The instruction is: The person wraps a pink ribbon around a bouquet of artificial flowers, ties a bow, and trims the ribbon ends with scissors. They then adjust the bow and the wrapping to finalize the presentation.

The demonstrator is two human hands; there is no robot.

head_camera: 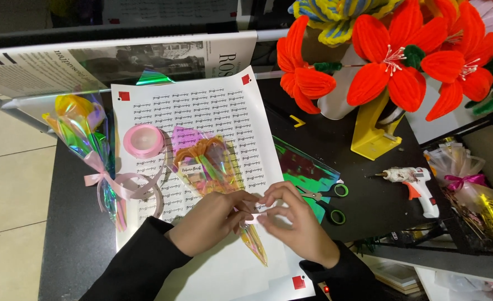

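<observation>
Here, a small iridescent cellophane cone (216, 167) with an orange flower inside is seen lying on a white printed sheet (213, 103) on the dark table (363, 189). Both hands are closed over its narrow lower part — the left hand (216, 219) and the right hand (294, 220) are each pinched on a short piece of pink ribbon (256, 213) held across the wrap. A roll of pink ribbon (144, 140) is set just left of the cone, and a finished wrapped flower (88, 139) with a pink bow lies further left. Green-handled scissors (327, 200) are placed just right of the right hand; a white glue gun (416, 184) rests well beyond — under large red flowers (391, 61).
</observation>
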